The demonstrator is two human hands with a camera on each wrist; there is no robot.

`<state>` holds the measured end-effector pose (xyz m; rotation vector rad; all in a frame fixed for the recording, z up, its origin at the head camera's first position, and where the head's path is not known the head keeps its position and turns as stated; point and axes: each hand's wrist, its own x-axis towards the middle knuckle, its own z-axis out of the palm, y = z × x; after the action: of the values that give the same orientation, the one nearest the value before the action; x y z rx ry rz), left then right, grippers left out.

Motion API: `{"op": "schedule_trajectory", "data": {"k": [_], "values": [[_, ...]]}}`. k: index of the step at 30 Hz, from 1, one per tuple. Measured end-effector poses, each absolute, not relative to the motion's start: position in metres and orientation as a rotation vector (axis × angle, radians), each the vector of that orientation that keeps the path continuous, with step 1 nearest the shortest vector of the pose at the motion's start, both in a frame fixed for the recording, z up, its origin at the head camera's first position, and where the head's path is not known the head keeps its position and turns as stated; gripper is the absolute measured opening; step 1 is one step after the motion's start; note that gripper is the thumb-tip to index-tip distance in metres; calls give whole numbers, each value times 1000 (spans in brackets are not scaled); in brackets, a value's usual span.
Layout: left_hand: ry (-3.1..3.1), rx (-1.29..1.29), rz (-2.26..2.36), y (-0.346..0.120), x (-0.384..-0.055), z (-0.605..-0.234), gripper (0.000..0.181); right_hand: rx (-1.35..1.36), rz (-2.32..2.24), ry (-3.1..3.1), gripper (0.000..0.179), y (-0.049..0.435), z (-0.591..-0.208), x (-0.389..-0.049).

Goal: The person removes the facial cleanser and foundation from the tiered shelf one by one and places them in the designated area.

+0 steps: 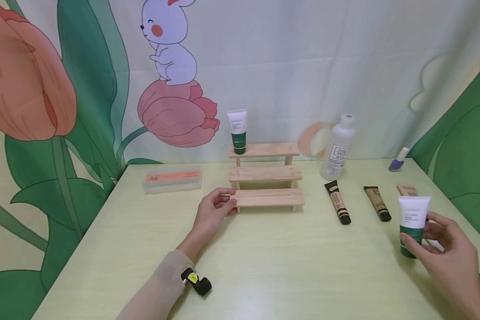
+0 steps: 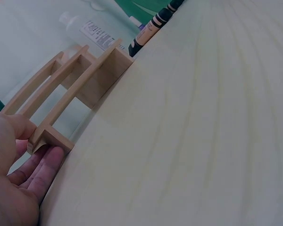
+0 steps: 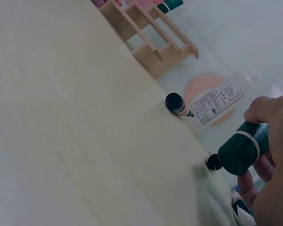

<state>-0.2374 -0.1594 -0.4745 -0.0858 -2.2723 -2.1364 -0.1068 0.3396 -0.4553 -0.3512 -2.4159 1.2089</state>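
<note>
At the left end of the lowest step, my left hand [image 1: 213, 210] grips the three-tier wooden display stand [image 1: 269, 198]. The left wrist view shows the thumb over the step's end and the fingers underneath. My right hand [image 1: 450, 249] holds a white and green squeeze tube [image 1: 413, 222] between thumb and fingers. Its dark green cap [image 3: 238, 154] points down, and in the right wrist view it appears raised off the table. Another white and green squeeze tube [image 1: 238, 131] stands cap down on the left end of the top step.
Right of the stand are a clear labelled bottle [image 1: 338, 151], a black-capped tube [image 1: 338, 202], a gold-brown tube [image 1: 377, 203] and a beige tube [image 1: 407, 190]. A purple nail polish bottle [image 1: 398, 161] is at the back right. A flat plastic case [image 1: 173, 180] lies left.
</note>
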Motion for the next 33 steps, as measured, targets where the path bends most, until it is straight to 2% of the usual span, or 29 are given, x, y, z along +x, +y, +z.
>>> {"op": "schedule_trajectory", "data": {"k": [10,33], "values": [[-2263,-87,-2140,-160,-237,-474,24,-370,1084,-2584,79,342,-466,-97],[-2287,-66,-2119,-158,-237,-474,24,-327,850,-2764,65,343,-467,-97]]}}
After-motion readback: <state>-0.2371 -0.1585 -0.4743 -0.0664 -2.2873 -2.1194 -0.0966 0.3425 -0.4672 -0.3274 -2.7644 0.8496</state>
